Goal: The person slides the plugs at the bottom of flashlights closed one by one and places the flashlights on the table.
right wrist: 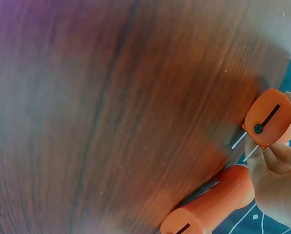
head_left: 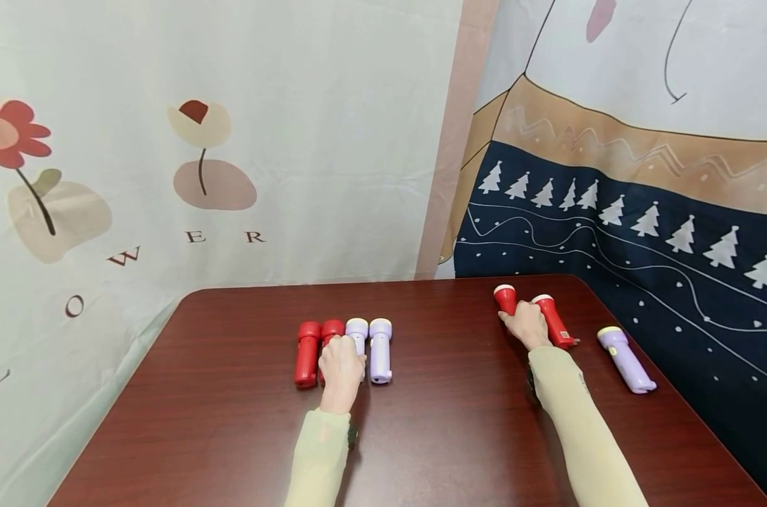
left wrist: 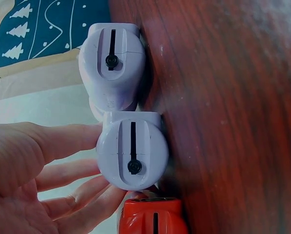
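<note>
Setting: staged recording corner indoors, not a furnished room. Dark reddish-brown wooden tabletop (head_left: 231,422) stands against hung fabric backdrops: pale flower-print cloth with letters (head_left: 167,141) on the far left, navy cloth with white fir trees and a tan band (head_left: 643,232) on the right. Only small plastic torches, red and lilac, lie on it.

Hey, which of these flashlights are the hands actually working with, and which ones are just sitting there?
In hand:
left hand on second red flashlight and third, purple flashlight
right hand on far red flashlight

Lying about:
leftmost red flashlight
fourth purple flashlight
angled red flashlight
lone purple flashlight
</note>
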A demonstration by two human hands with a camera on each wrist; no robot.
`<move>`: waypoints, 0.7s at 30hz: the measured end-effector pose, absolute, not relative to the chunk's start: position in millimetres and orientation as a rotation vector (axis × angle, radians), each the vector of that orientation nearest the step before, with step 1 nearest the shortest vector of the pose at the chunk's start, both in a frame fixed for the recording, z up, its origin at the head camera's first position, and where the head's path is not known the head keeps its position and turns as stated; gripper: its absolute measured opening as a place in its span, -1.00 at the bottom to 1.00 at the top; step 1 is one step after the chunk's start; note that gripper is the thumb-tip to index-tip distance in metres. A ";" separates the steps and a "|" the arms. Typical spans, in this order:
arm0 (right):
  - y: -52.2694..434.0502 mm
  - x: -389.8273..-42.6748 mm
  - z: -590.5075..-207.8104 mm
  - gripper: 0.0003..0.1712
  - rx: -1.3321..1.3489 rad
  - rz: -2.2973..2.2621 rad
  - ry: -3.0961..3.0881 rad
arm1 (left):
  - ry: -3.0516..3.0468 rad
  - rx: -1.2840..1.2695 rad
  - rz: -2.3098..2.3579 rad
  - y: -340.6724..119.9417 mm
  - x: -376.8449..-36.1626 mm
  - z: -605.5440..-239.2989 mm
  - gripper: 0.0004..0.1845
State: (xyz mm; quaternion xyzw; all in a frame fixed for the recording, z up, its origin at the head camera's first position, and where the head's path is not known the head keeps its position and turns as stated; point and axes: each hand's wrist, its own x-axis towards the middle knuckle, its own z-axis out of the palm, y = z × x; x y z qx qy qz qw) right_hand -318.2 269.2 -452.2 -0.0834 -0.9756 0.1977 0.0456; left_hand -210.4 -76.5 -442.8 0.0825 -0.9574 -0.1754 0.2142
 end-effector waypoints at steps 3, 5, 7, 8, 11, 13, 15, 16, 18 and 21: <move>269.7 -317.5 -451.8 -0.59 -0.257 0.625 -2.979 | -2.658 0.224 -0.478 -76.4 -209.7 -442.4 -0.69; 269.1 -316.8 -452.1 -0.58 -0.263 0.645 -2.971 | -2.658 0.224 -0.471 -76.8 -209.6 -442.4 -0.70; 268.1 -316.2 -452.7 -0.57 -0.274 0.673 -2.960 | -2.662 0.229 -0.477 -76.8 -209.5 -442.5 -0.69; 267.4 -315.9 -453.0 -0.56 -0.281 0.687 -2.953 | -2.664 0.233 -0.484 -76.8 -209.4 -442.5 -0.69; 264.4 -314.9 -453.6 -0.51 -0.299 0.737 -2.925 | -2.669 0.243 -0.506 -76.8 -209.4 -442.9 -0.70; 262.1 -314.2 -453.5 -0.46 -0.304 0.759 -2.903 | -2.672 0.248 -0.518 -76.6 -209.4 -443.0 -0.70; 259.8 -313.6 -453.4 -0.41 -0.307 0.794 -2.880 | -2.673 0.249 -0.522 -76.3 -209.3 -442.7 -0.70; 258.6 -313.2 -453.2 -0.40 -0.308 0.811 -2.868 | -2.674 0.250 -0.524 -76.2 -209.5 -442.6 -0.70; 256.8 -312.6 -453.5 -0.38 -0.307 0.843 -2.847 | -2.676 0.252 -0.529 -76.0 -210.0 -442.4 -0.70; 253.9 -311.0 -454.2 -0.37 -0.309 0.902 -2.817 | -2.685 0.255 -0.536 -75.8 -210.5 -441.6 -0.70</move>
